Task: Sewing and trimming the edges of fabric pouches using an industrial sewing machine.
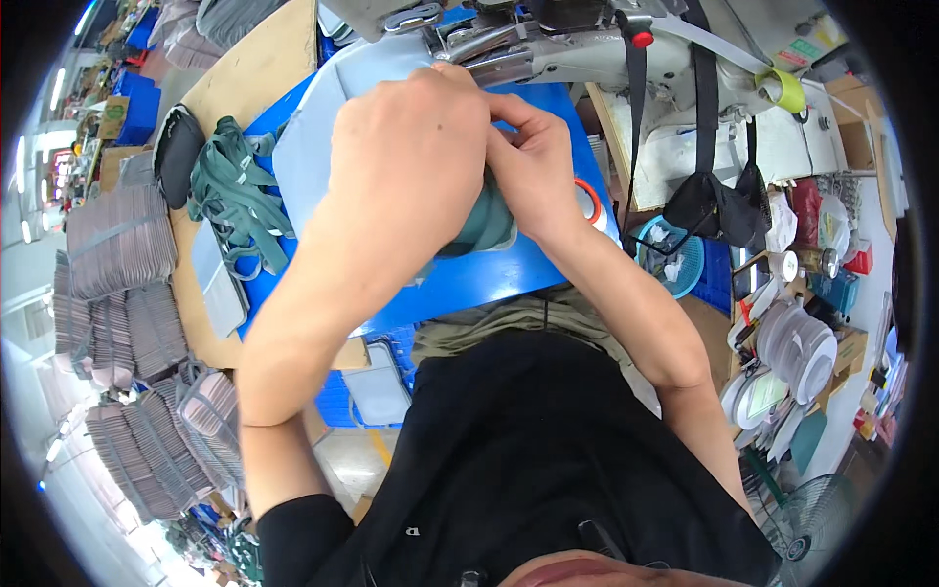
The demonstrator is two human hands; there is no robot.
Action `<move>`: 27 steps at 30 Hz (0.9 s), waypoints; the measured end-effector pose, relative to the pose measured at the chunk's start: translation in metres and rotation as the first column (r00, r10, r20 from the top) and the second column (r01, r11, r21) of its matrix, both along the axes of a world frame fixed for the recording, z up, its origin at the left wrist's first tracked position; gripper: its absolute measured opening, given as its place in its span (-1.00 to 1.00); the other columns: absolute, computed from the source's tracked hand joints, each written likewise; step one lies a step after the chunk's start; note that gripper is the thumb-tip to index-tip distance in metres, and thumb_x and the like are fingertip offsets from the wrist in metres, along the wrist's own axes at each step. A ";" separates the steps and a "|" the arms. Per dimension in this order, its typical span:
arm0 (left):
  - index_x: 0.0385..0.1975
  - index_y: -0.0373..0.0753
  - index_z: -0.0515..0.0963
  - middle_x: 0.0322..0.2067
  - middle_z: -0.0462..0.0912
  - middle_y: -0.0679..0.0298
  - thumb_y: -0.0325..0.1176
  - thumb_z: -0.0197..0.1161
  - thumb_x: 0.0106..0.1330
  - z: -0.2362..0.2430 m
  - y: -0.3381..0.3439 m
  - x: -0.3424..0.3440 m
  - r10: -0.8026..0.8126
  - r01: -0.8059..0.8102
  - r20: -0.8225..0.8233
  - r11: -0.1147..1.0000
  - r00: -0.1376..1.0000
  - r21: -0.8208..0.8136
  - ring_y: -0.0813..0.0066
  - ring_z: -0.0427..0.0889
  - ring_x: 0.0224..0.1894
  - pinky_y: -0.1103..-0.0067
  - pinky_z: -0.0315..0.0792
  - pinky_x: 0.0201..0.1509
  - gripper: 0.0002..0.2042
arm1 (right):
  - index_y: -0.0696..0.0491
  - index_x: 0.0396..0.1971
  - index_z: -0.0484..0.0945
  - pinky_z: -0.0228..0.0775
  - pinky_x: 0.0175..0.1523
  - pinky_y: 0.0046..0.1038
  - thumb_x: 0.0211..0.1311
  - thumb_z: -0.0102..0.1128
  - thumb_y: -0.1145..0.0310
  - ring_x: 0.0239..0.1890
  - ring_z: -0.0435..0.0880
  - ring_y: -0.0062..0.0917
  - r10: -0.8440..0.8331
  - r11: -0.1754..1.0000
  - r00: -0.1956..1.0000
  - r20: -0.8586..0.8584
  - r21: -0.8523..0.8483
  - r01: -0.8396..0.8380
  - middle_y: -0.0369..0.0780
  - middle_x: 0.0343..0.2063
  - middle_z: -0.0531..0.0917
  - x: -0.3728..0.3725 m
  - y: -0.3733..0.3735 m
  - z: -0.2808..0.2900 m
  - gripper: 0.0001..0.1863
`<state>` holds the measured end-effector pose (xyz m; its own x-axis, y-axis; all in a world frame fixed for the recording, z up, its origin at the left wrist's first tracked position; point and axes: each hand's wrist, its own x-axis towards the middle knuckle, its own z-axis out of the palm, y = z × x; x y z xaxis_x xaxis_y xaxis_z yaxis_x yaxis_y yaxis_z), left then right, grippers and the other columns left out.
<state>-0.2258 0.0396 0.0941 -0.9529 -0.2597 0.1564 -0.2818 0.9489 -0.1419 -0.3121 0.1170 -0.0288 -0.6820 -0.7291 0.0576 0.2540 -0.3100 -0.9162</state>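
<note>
My left hand is curled over a light blue-grey panel at the sewing machine. Its fingertips are hidden behind its own back and knuckles. Close against it, my right hand has thumb and forefinger pinched together; what lies between them is too covered to make out. Beneath both hands a dark green fabric piece shows on the blue work surface. A loose heap of dark green straps lies to the left of the panel.
An orange-red ring lies right of my right hand. A turquoise basket stands below the machine's bed. Black straps hang from the machine arm. Bundled grey-pink panels are stacked at the left, and a fan stands lower right.
</note>
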 end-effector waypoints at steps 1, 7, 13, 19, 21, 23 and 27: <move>-0.22 -0.49 0.57 -0.42 0.68 0.00 -0.48 0.31 0.12 -0.002 -0.001 -0.002 -0.011 0.011 0.009 1.000 1.000 -0.007 0.10 0.76 -0.39 0.36 0.62 -0.37 -0.74 | 0.14 0.01 0.74 0.46 -0.31 -0.66 0.28 0.37 0.46 -0.38 0.61 -0.74 0.010 1.000 0.999 -0.031 0.021 -0.009 -0.27 -0.21 0.65 -0.001 0.002 -0.002 -0.70; 0.26 -0.30 0.49 -0.19 0.59 0.02 -0.41 0.32 0.15 -0.020 0.010 0.030 0.155 -0.104 -0.128 0.934 0.980 0.341 0.00 0.70 -0.24 0.26 0.59 -0.23 -0.42 | 0.09 -0.12 0.80 0.47 -0.20 -0.49 0.05 0.36 0.51 -0.36 0.62 -0.57 -0.083 0.976 0.894 -0.441 0.147 0.163 -0.18 -0.28 0.64 0.003 0.040 0.006 -0.67; -0.03 -0.28 0.66 -0.34 0.55 0.22 -0.50 0.45 0.09 -0.066 0.026 0.053 -0.026 0.144 -0.443 0.962 0.896 0.234 0.24 0.64 -0.36 0.41 0.53 -0.37 -0.62 | 0.11 -0.19 0.81 0.47 -0.27 -0.51 0.09 0.37 0.51 -0.37 0.63 -0.59 -0.048 0.974 0.929 -0.367 0.190 0.126 -0.22 -0.35 0.62 0.010 0.054 -0.003 -0.75; -0.17 -0.27 0.69 -0.40 0.51 0.26 -0.57 0.44 0.05 -0.065 0.019 0.036 -0.137 0.268 -0.564 0.951 0.814 0.156 0.31 0.60 -0.41 0.45 0.49 -0.44 -0.70 | 0.16 -0.17 0.79 0.50 -0.46 -0.65 0.21 0.33 0.55 -0.43 0.64 -0.70 0.033 0.990 0.995 0.099 0.135 -0.046 -0.30 -0.39 0.60 0.021 0.051 0.011 -0.80; -0.18 -0.26 0.69 -0.39 0.49 0.27 -0.55 0.44 0.03 -0.058 0.010 0.032 -0.184 0.273 -0.525 0.957 0.831 0.096 0.32 0.58 -0.43 0.45 0.48 -0.44 -0.70 | 0.17 -0.16 0.78 0.53 -0.45 -0.65 0.22 0.33 0.54 -0.43 0.64 -0.69 0.045 0.993 0.991 0.125 0.104 -0.058 -0.30 -0.38 0.60 0.017 0.042 0.010 -0.80; -0.18 -0.24 0.69 -0.38 0.49 0.28 -0.53 0.44 0.04 -0.054 -0.001 0.030 -0.191 0.261 -0.504 0.963 0.842 0.070 0.31 0.58 -0.43 0.45 0.48 -0.44 -0.71 | 0.17 -0.15 0.78 0.55 -0.43 -0.64 0.23 0.33 0.54 -0.44 0.65 -0.68 0.059 0.995 0.987 0.151 0.076 -0.071 -0.30 -0.36 0.60 0.015 0.032 0.012 -0.79; -0.18 -0.16 0.70 -0.36 0.49 0.29 -0.46 0.42 0.12 -0.053 -0.025 0.021 -0.183 0.220 -0.463 0.975 0.867 0.027 0.29 0.60 -0.42 0.44 0.49 -0.44 -0.76 | 0.20 -0.19 0.77 0.53 -0.44 -0.64 0.24 0.36 0.50 -0.47 0.62 -0.73 0.036 0.995 0.975 0.220 0.081 -0.055 -0.32 -0.40 0.66 0.009 0.006 0.021 -0.82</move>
